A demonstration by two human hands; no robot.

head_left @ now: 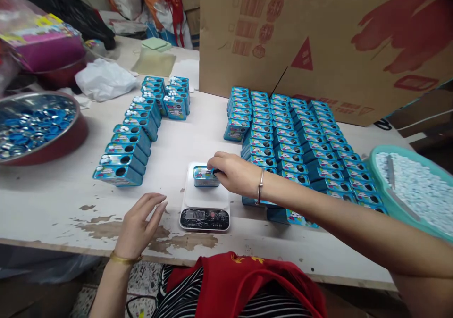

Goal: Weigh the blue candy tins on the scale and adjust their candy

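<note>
A small blue printed tin (205,179) stands on a white digital scale (198,200) at the middle of the table. My right hand (231,171) reaches over from the right, its fingers closed together at the tin's right end, by the dark round hole in its top. The hand hides whatever is between the fingertips. My left hand (141,221) hovers over the table left of the scale, fingers stretched and thumb apart, holding nothing. The scale's lit display (195,215) shows digits that look like 1400.
Blue tins with white pieces on top (122,155) line the left; packed rows of tins (290,143) fill the right. A bowl of blue caps (71,138) is far left, a turquoise basin of white pieces (377,167) far right. A big cardboard box (255,68) stands behind.
</note>
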